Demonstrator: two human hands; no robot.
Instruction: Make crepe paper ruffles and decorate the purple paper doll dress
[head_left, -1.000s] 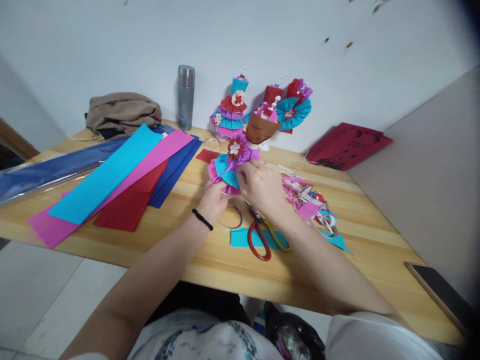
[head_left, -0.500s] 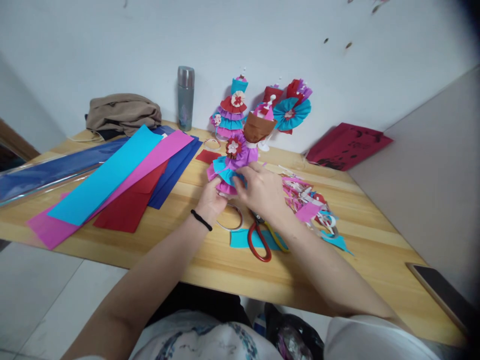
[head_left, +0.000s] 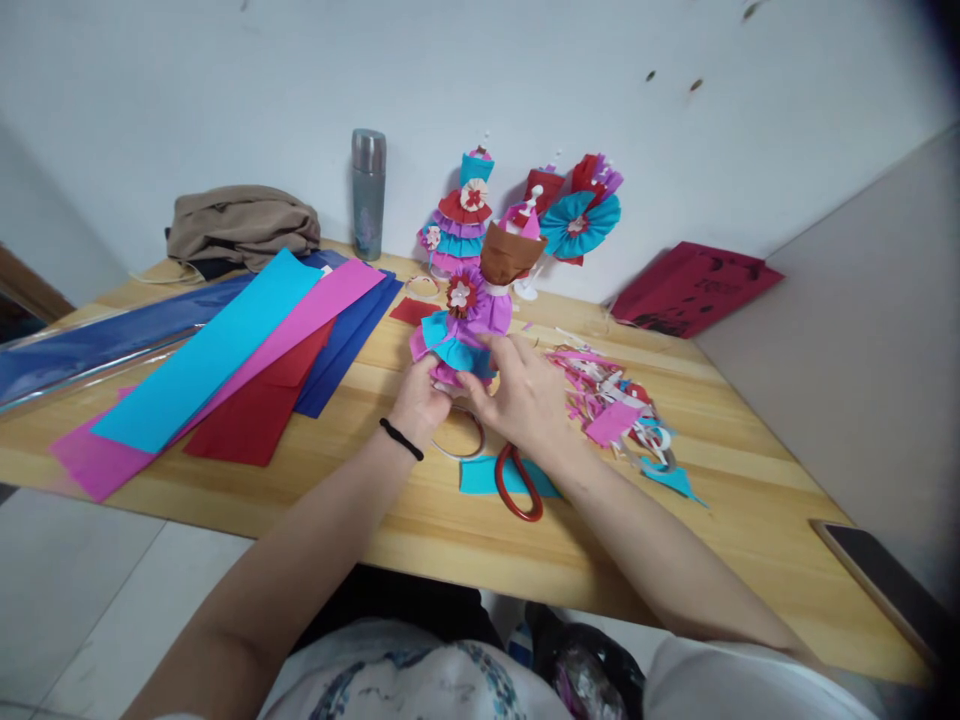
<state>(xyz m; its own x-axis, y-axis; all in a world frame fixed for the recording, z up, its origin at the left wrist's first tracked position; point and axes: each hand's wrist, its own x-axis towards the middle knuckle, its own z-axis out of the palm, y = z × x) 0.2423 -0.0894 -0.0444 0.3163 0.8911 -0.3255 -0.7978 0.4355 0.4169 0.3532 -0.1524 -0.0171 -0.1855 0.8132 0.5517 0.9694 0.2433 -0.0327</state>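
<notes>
Under your hands the light wooden surface [head_left: 735, 440] spread out. Well to the left of your fingers lay long overlapping strips of light blue, pink, red and dark blue paper [head_left: 210, 355]. The maroon paper bag [head_left: 690, 290] leaned beyond them to the right, against the wall. In front of you, the purple, blue and pink ruffled paper dress with a brown bodice and red flower [head_left: 480, 315] tilted rightward. Your left hand [head_left: 424, 400] gripped its lower hem, fingers curled underneath; your right hand [head_left: 521, 395] had thumb and forefinger spread apart at the skirt's right edge. Just beyond your fingers stood other colourful paper dresses [head_left: 461, 235]. A tangle of pink, white and blue paper scraps [head_left: 619, 410] lay to their right. Nearer you, the red-handled scissors [head_left: 534, 510] lay partly hidden beneath your right forearm, across a small light blue paper piece [head_left: 477, 475].
</notes>
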